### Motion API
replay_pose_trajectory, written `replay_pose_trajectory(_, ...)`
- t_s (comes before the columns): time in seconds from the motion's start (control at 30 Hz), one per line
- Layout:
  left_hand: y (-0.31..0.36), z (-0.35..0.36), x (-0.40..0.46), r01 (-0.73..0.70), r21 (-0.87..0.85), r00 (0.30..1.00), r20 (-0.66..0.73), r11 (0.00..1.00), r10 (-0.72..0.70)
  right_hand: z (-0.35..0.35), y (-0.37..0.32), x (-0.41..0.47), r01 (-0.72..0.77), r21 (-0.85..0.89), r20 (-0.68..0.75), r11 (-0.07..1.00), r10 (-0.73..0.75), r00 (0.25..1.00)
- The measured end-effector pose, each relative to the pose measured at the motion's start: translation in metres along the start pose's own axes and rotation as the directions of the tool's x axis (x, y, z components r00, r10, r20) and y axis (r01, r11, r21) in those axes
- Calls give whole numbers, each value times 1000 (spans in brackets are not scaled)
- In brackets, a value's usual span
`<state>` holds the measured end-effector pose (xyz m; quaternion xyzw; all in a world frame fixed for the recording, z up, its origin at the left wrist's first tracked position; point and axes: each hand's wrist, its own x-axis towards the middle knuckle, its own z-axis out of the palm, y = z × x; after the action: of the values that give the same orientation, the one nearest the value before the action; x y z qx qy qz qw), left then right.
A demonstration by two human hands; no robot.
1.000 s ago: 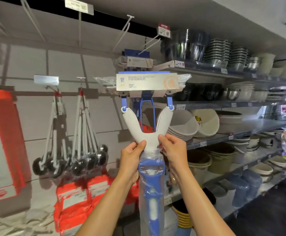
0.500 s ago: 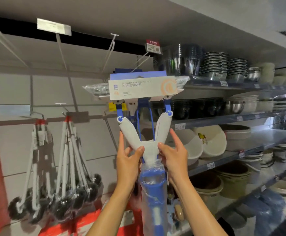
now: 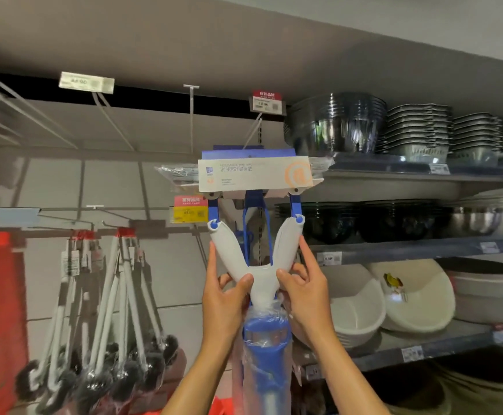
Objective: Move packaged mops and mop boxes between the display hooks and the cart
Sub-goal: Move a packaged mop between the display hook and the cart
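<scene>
Mop [image 3: 254,265] raised higher, shelves [image 3: 424,247] alongside

the mop [image 3: 254,259] has a pale grey forked yoke with blue arms and blue pivots; its card label is white with an orange round mark and a blue edge on top. its handle is blue under clear wrap. price tags [image 3: 188,209] are red over yellow. brushes [image 3: 124,375] have white handles and black heads. the bowls [image 3: 361,307] are cream.
</scene>
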<state>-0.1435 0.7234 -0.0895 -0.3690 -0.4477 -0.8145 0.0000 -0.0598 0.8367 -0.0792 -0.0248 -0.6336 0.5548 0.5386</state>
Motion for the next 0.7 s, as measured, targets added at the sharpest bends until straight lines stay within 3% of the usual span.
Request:
replay_pose_trajectory(0.3,-17,29,29,-32,83,999,-30,996,35,-17,10,44,-44,56,49,997,42,998)
replay_pose_trajectory(0.7,-16,31,119,-152,125,988,46,981,147,12,14,121,-6,44,20,999,5,1000)
